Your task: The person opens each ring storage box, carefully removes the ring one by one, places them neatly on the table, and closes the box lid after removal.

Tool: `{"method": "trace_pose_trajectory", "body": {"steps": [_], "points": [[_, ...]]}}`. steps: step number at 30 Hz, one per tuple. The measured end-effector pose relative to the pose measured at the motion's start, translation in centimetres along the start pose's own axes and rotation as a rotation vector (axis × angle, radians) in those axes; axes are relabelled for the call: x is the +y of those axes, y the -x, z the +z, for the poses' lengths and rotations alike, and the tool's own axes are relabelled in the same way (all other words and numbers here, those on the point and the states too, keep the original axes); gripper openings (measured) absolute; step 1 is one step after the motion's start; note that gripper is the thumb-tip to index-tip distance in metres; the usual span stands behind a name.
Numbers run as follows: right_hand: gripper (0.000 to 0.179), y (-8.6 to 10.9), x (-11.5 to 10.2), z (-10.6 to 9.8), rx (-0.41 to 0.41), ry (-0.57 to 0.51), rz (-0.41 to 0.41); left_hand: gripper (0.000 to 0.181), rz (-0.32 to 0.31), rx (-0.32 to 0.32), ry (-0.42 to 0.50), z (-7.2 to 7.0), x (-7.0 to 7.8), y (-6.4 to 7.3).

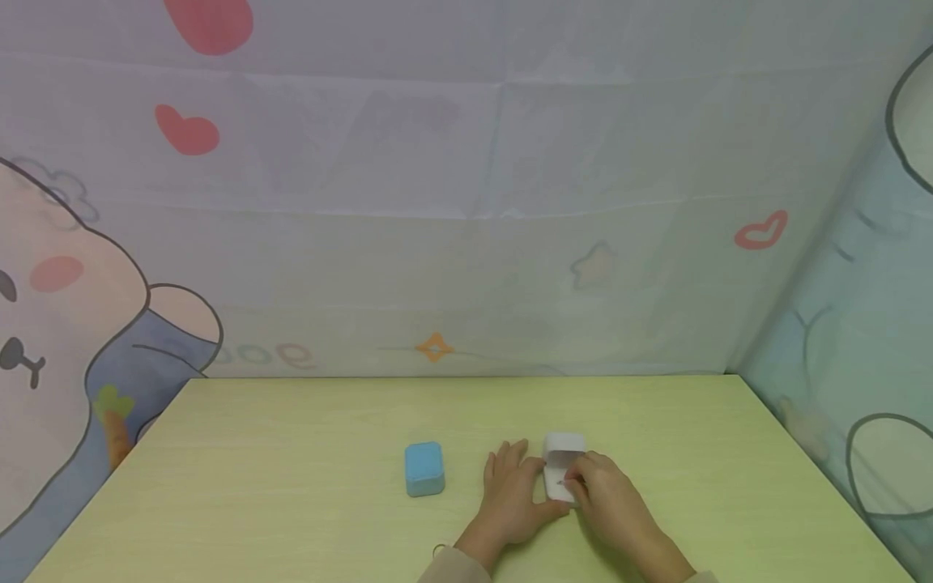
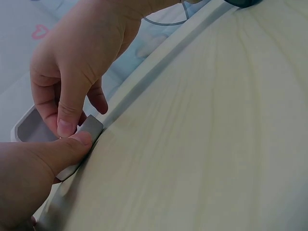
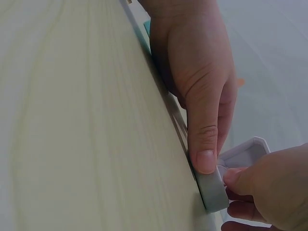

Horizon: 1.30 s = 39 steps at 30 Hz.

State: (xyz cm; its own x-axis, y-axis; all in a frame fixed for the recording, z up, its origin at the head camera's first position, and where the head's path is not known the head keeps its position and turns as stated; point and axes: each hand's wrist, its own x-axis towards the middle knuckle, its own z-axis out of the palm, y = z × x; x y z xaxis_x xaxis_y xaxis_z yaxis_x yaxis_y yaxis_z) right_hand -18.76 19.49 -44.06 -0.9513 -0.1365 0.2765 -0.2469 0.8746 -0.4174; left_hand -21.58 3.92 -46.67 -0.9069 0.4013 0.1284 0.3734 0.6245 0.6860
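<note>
A small white jewelry box (image 1: pixel 564 442) stands on the table with its lid raised toward the back. My left hand (image 1: pixel 513 498) steadies it from the left, the thumb on its front edge and the index finger by its left side. In the left wrist view that thumb presses the front wall of the box base (image 2: pixel 91 127). My right hand (image 1: pixel 612 500) reaches in from the right, thumb and index finger pinching at the insert. A tiny silvery piece (image 1: pixel 560 482) shows at these fingertips; they mostly hide it, and I cannot tell its exact kind.
A closed light blue box (image 1: pixel 424 470) sits on the table to the left of my left hand. The pale wooden table (image 1: pixel 291 453) ends at a cloth backdrop (image 1: pixel 408 267) printed with hearts and cartoon animals. Another cloth hangs along the right side.
</note>
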Motion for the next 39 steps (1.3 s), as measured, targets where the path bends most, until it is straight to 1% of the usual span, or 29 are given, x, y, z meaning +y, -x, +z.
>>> {"method": "trace_pose_trajectory", "body": {"steps": [8, 18, 27, 34, 39], "points": [[0.011, 0.05, -0.03, 0.02, 0.012, -0.011, -0.001, 0.057, 0.0, 0.001, 0.009, -0.01, 0.01, 0.01], [0.01, 0.04, -0.1, 0.01, 0.006, -0.015, 0.009, 0.058, 0.003, 0.0, 0.007, -0.01, -0.05, 0.02], [0.011, 0.06, 0.02, 0.14, 0.023, -0.019, 0.004, 0.057, 0.006, 0.004, 0.02, -0.04, -0.05, 0.07], [0.011, 0.02, 0.07, 0.21, 0.021, -0.017, 0.022, 0.059, 0.001, 0.006, -0.01, 0.07, -0.12, 0.09], [0.009, 0.02, 0.06, 0.16, 0.013, -0.03, 0.031, 0.059, -0.003, 0.004, -0.006, 0.08, -0.13, 0.08]]}}
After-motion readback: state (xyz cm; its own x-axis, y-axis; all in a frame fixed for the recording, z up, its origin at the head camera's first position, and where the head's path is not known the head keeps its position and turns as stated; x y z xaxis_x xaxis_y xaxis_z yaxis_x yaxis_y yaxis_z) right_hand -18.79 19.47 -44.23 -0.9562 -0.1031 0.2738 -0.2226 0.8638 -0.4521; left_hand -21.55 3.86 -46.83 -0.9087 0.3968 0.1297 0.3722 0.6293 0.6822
